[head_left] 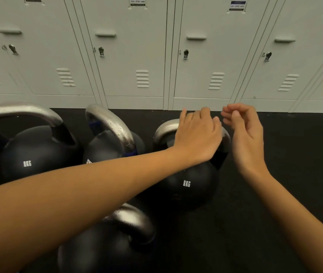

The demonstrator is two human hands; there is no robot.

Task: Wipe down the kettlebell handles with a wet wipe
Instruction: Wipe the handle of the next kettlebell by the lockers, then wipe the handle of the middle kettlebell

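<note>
Several black kettlebells with silver handles stand on the dark floor. My left hand point(198, 133) lies over the top of the handle point(164, 129) of the right kettlebell point(186, 186), marked 8KG. Its fingers bend over the far side of the handle, and the index finger sticks out straight. My right hand point(245, 133) hovers just right of that handle with loosely curled fingers and holds nothing I can see. No wipe shows; anything under my left palm is hidden. The middle kettlebell's handle point(117, 127) carries water droplets.
Another 8KG kettlebell point(30, 154) stands at the far left. A fourth kettlebell point(107, 243) sits close below my left forearm. A row of grey lockers point(137, 56) runs along the back. Black floor point(265, 203) stretches to the right.
</note>
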